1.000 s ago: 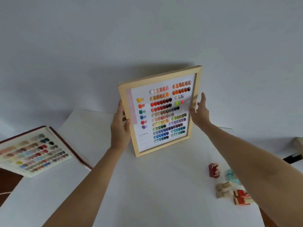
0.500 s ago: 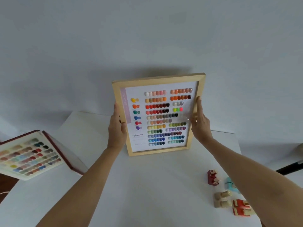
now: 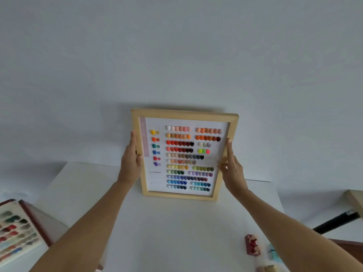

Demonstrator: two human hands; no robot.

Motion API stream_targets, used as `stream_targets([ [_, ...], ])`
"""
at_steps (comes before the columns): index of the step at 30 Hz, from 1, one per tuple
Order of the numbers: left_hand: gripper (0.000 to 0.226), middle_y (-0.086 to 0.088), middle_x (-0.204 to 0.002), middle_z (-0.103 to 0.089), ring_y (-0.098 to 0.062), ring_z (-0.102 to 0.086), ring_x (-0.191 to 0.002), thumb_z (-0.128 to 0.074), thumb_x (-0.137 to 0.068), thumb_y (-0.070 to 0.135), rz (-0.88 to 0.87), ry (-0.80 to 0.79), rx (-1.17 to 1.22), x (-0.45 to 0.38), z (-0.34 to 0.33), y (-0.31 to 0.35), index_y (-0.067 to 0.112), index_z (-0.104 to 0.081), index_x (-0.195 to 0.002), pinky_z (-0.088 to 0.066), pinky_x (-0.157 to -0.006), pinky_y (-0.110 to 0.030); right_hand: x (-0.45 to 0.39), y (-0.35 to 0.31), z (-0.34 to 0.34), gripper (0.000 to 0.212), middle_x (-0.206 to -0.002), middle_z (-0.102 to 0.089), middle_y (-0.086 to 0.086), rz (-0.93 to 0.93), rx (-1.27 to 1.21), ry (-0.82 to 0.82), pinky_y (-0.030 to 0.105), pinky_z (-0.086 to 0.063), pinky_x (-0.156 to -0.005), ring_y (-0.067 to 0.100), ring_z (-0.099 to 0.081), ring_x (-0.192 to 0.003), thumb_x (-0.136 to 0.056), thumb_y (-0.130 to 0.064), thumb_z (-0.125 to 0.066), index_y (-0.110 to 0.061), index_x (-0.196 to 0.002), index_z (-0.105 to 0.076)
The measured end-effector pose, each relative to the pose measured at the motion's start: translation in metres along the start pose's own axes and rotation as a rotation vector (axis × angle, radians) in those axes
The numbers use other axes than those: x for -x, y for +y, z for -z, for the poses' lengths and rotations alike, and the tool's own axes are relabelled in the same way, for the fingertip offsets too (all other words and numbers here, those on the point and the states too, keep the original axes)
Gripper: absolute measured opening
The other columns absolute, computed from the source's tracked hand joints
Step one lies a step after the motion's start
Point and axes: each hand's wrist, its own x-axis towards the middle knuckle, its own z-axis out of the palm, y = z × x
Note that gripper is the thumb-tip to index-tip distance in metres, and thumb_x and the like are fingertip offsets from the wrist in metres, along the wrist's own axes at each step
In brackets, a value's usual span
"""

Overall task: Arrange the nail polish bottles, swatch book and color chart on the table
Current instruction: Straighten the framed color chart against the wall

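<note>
**Layout, head view**

Color chart (image 3: 184, 156) stands upright at centre of frame, lower edge on the far part of the table (image 3: 176, 232), wall (image 3: 176, 55) directly behind it. Left hand (image 3: 131, 161) on its left frame edge, right hand (image 3: 232, 169) on its right edge. Swatch book (image 3: 17, 230) at lower left, partly off frame. Nail polish bottles (image 3: 252, 245) grouped at lower right, on the table, beside the right forearm.

Pale matt wood frame of the color chart (image 3: 184, 154), glossy swatches on white paper, smooth matt white table (image 3: 176, 232) beneath the hands
</note>
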Motion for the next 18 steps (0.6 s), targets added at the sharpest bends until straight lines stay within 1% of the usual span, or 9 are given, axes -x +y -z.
stream_targets([
  [4,0.074,-0.019,-0.134,-0.047,-0.026,-0.057,-0.117,-0.048,-0.095,0.005,-0.016,-0.003,-0.007,-0.014,-0.003,-0.009,0.018,-0.002,-0.151,-0.057,-0.086,-0.044,-0.010,0.002,-0.005,0.090,-0.112,-0.055,0.011,-0.016,-0.008,0.010,0.036,-0.056,-0.083,0.013,-0.061,-0.087,-0.091,-0.006,-0.054,-0.032,-0.148,0.010],
  [9,0.079,-0.015,-0.133,-0.047,-0.024,-0.056,-0.118,-0.051,-0.093,0.003,-0.015,-0.024,-0.009,-0.024,-0.006,-0.015,0.025,-0.001,-0.151,-0.056,-0.086,-0.041,-0.021,0.006,-0.007,0.092,-0.117,-0.054,0.010,-0.009,-0.008,0.006,0.034,-0.057,-0.080,0.008,-0.059,-0.086,-0.090,-0.008,-0.056,-0.035,-0.148,0.010],
  [13,0.077,-0.016,-0.136,-0.046,-0.026,-0.056,-0.120,-0.050,-0.094,0.003,-0.020,-0.022,0.003,-0.022,-0.007,-0.015,0.024,-0.003,-0.151,-0.057,-0.087,-0.044,-0.020,0.007,-0.007,0.091,-0.118,-0.053,0.010,-0.030,-0.010,-0.003,0.035,-0.057,-0.080,0.009,-0.060,-0.087,-0.091,-0.010,-0.056,-0.036,-0.148,0.010],
  [18,0.072,-0.018,-0.138,-0.044,-0.026,-0.056,-0.121,-0.048,-0.095,0.006,-0.024,-0.007,0.006,-0.009,-0.007,-0.016,0.017,-0.004,-0.152,-0.058,-0.087,-0.045,-0.004,0.006,-0.008,0.090,-0.123,-0.051,0.013,-0.025,0.019,0.003,0.038,-0.057,-0.080,0.007,-0.058,-0.089,-0.091,-0.009,-0.056,-0.033,-0.149,0.009],
])
